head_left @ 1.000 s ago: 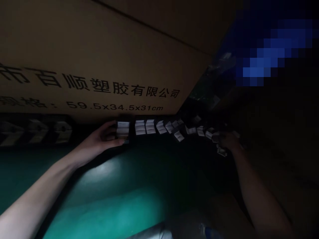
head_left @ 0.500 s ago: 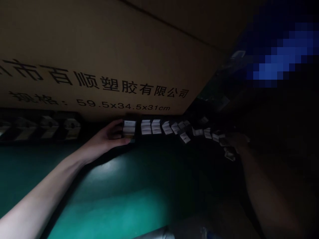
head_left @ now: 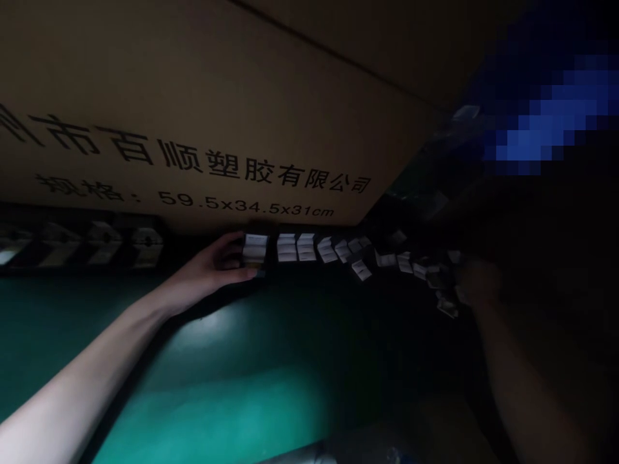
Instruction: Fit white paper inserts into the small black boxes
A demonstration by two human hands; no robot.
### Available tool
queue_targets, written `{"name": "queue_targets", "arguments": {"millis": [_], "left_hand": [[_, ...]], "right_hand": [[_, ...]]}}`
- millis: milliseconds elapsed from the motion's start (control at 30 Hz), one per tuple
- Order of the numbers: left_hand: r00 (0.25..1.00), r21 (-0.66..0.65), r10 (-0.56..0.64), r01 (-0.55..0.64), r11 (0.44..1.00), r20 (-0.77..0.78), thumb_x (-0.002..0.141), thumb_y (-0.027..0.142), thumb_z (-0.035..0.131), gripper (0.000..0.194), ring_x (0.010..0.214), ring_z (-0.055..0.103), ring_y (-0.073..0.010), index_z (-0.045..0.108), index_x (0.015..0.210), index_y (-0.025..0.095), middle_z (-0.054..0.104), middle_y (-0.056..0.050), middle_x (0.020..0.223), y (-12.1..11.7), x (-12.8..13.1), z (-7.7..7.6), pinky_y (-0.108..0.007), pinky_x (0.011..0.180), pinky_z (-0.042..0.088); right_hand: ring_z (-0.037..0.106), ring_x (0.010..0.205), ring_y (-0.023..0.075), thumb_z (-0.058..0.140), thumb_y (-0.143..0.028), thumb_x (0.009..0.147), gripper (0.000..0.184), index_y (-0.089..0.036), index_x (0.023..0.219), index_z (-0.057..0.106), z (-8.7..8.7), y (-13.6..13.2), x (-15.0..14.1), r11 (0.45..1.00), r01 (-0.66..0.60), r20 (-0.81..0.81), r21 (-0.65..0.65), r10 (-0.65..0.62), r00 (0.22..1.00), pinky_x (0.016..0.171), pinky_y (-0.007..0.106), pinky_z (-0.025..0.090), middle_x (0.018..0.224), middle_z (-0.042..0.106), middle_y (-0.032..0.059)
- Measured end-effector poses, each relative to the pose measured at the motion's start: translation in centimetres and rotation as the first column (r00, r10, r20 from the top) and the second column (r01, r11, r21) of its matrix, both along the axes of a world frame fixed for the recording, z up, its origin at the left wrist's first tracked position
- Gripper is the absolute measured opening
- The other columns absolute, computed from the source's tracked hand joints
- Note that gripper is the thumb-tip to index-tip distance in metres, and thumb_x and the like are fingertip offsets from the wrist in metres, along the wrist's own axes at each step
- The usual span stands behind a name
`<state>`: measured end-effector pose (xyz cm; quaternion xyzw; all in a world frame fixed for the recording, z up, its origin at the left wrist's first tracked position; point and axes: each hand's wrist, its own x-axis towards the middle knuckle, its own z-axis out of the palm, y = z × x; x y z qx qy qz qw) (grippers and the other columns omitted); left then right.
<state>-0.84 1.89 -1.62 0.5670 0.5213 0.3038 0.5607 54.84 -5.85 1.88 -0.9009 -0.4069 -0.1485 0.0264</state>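
My left hand (head_left: 213, 265) is closed around a small dark box with a white folded slip (head_left: 255, 248) on its face, thumb at the near edge and fingers behind. To its right, a curving line of several white folded slips (head_left: 305, 248) runs along the foot of a large carton. One loose slip (head_left: 361, 270) lies a little nearer. My right hand (head_left: 478, 280) is at the far right end of that line, close to the last pale pieces (head_left: 447, 304). Darkness and motion blur hide its fingers.
A tall cardboard carton (head_left: 193, 77) with printed characters walls off the back. Several dark pieces with pale faces (head_left: 101, 241) stand in a row at left on the green tabletop (head_left: 242, 406). Clear plastic (head_left: 425, 201) lies behind on the right. The right side is very dark.
The whole view has shifted slightly, moving things a little to the right. My right hand has moved slightly at the end of the line. My left hand keeps its hold on the small box.
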Motion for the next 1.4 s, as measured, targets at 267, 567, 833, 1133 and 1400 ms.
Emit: {"name": "queue_targets", "arguments": {"millis": [267,567,833,1133,1400], "left_hand": [[1.000,0.011,-0.026,0.026,1.000,0.011,0.068,0.045,0.093,0.097,0.143,0.055,-0.0393,0.050,0.154,0.034,0.061,-0.013,0.153,0.0,-0.1,-0.2,-0.054,0.116,0.053],[0.999,0.047,-0.023,0.022,0.999,0.025,0.068,0.046,0.093,0.096,0.139,0.060,-0.0389,0.051,0.153,0.033,0.066,-0.013,0.147,-0.1,0.1,-0.4,-0.056,0.115,0.053],[0.998,0.040,-0.034,0.032,0.999,0.054,0.068,0.045,0.093,0.099,0.140,0.059,-0.0381,0.048,0.155,0.032,0.065,-0.013,0.148,-0.4,0.4,0.1,-0.053,0.115,0.054],[0.992,0.063,-0.065,0.058,0.996,0.108,0.066,0.038,0.093,0.091,0.135,0.063,-0.0363,0.050,0.145,0.029,0.071,-0.012,0.137,-0.3,0.5,-0.2,-0.052,0.113,0.056],[0.981,0.027,0.014,-0.020,0.999,0.196,0.072,0.042,0.090,0.065,0.116,0.072,-0.0284,0.058,0.128,0.031,0.075,-0.005,0.123,-0.2,0.4,-0.7,-0.039,0.094,0.064]], "right_hand": [[0.074,0.075,0.0237,0.055,-0.036,0.102,0.043,-0.019,0.141,0.056,-1.9,-3.6,-14.1,0.662,-0.157,-0.285,0.733,0.507,0.813,0.075,0.038,0.060,0.093,0.076,0.0119],[0.073,0.069,0.0160,0.071,-0.054,0.093,0.036,-0.027,0.117,0.069,-7.4,1.6,-33.6,0.679,-0.146,-0.689,0.719,0.671,-0.274,0.068,0.035,0.065,0.092,0.072,0.0012],[0.072,0.066,0.0149,0.078,-0.047,0.088,0.031,-0.026,0.108,0.067,-8.0,2.4,-33.4,0.732,-0.036,-0.701,0.680,0.635,-0.324,0.069,0.034,0.065,0.089,0.070,-0.0008],[0.072,0.074,0.0151,0.084,-0.037,0.078,0.036,-0.024,0.108,0.068,-7.4,2.8,-33.2,0.745,0.013,-0.694,0.667,0.627,-0.353,0.071,0.031,0.062,0.093,0.073,0.0001],[0.073,0.073,0.0155,0.086,-0.038,0.078,0.038,-0.025,0.107,0.065,-7.5,2.7,-33.3,0.746,-0.002,-0.693,0.666,0.618,-0.372,0.071,0.033,0.064,0.092,0.071,-0.0012]]}}
